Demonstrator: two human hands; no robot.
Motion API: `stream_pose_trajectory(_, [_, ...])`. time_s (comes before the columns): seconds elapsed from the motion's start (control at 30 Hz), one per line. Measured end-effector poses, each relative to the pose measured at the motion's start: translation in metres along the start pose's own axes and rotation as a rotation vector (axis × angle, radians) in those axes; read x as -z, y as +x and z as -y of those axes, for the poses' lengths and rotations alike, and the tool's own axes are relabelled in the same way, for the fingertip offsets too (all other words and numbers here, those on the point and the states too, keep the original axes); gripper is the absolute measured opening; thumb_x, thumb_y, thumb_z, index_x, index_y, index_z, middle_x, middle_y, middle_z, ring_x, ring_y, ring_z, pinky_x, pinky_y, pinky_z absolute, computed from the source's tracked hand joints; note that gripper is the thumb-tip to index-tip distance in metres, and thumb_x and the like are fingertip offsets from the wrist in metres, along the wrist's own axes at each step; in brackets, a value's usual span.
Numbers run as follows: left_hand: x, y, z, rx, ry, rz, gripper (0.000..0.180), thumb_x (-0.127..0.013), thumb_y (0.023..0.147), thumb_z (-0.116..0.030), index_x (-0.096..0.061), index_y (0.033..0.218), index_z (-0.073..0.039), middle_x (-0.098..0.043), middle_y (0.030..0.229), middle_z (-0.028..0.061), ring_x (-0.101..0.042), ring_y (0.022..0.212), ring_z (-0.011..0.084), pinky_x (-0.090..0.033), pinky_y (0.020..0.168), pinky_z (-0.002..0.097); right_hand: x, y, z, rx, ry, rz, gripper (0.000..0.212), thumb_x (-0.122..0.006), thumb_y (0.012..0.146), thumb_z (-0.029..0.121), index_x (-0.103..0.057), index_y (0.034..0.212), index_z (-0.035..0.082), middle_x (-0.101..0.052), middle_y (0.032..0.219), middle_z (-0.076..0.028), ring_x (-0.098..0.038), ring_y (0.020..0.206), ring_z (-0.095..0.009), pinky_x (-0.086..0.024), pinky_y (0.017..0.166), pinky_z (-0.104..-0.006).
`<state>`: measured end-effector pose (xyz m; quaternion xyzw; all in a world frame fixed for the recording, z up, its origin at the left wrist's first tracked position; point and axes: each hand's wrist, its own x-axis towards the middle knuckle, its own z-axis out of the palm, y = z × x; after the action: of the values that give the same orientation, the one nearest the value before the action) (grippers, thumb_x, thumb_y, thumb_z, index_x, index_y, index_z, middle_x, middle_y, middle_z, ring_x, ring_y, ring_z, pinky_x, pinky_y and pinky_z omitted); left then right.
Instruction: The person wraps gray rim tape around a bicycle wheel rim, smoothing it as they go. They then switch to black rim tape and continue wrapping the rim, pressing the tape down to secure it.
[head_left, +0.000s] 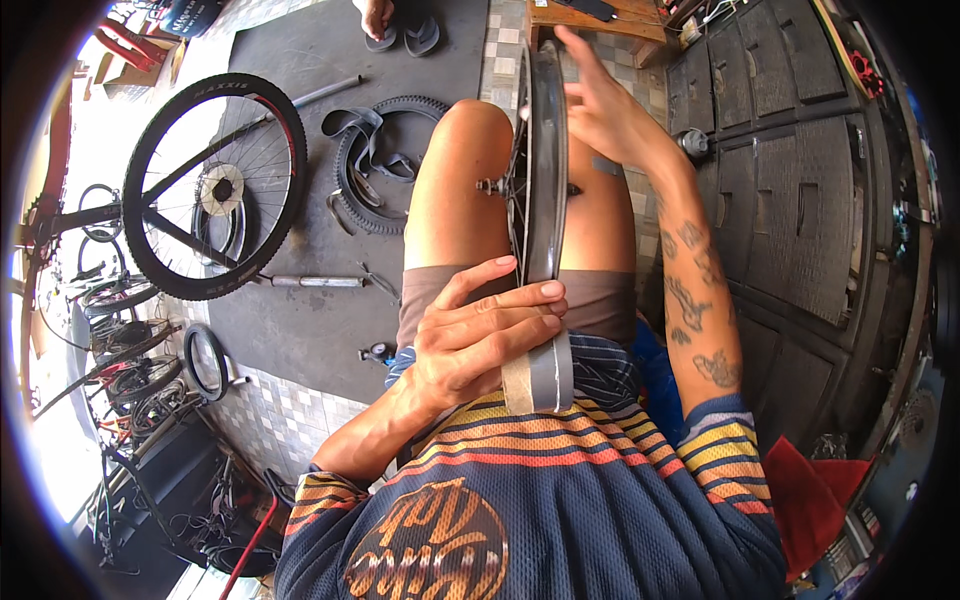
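A bare-rimmed bicycle wheel [545, 160] stands on edge between my knees, its axle end sticking out to the left. Over the near part of its rim lies my left hand [480, 340], fingers closed around a roll of grey tape [550, 378] pressed against the rim. Part of the roll is hidden by the fingers. By the far right side of the rim is my right hand [615, 115], its fingers stretched out and apart, holding nothing. Whether its fingertips touch the rim I cannot tell.
Left, a bicycle wheel with a tyre [290, 180] is mounted on a frame. On the dark mat [300, 335] lie a loose tyre [385, 225], an inner tube [365, 140] and a hand pump [315, 282]. Dark drawers [800, 220] stand right. Sandals [421, 38] lie at the far end.
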<state>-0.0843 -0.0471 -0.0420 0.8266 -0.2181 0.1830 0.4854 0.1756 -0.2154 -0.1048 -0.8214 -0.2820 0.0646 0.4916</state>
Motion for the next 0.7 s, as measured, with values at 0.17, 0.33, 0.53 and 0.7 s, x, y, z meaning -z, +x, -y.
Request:
stream_pose_trajectory(0.17, [0.01, 0.002, 0.014, -0.055, -0.037, 0.031, 0.031, -0.083, 0.096, -0.017, -0.08, 0.124, -0.003, -0.087, 0.122, 0.0131, -0.079, 0.132, 0.0301, -0.053, 0.121, 0.0549, 0.044, -0.067, 0.039, -0.259, 0.105, 0.147, 0.053, -0.061, 0.117, 0.052, -0.067, 0.141, 0.005, -0.073, 0.133, -0.013, -0.078, 0.109, -0.024, -0.066, 0.084, -0.0362])
stream_pose_trajectory(0.33, [0.015, 0.003, 0.018, -0.077, -0.053, 0.067, 0.028, -0.083, 0.098, -0.017, -0.08, 0.122, -0.004, -0.085, 0.124, 0.0197, -0.079, 0.129, 0.039, -0.053, 0.121, 0.0554, 0.053, -0.125, 0.107, -0.433, 0.359, 0.59, 0.062, -0.066, 0.113, 0.062, -0.071, 0.125, 0.002, -0.074, 0.104, -0.004, -0.077, 0.105, -0.018, -0.063, 0.086, -0.0333])
stream_pose_trajectory(0.53, [0.003, -0.012, 0.013, -0.082, 0.17, -0.17, 0.064, -0.101, 0.068, -0.024, -0.087, 0.129, -0.008, -0.06, 0.123, 0.0116, -0.067, 0.119, 0.0331, -0.06, 0.102, 0.0427, 0.032, -0.161, 0.141, -0.31, 0.389, 0.401, 0.037, -0.09, 0.094, 0.009, -0.071, 0.124, 0.0, -0.075, 0.116, -0.01, -0.081, 0.104, -0.024, -0.068, 0.091, -0.0378])
stream_pose_trajectory(0.7, [-0.004, -0.023, 0.006, 0.095, -0.115, -0.177, 0.074, -0.097, 0.074, 0.0, -0.079, 0.145, -0.008, -0.06, 0.12, 0.0118, -0.068, 0.107, 0.0287, -0.059, 0.095, 0.0366, 0.021, -0.167, 0.129, -0.215, 0.313, 0.285, 0.024, -0.084, 0.096, -0.003, -0.074, 0.117, -0.001, -0.077, 0.109, -0.01, -0.082, 0.098, -0.021, -0.067, 0.088, -0.0336])
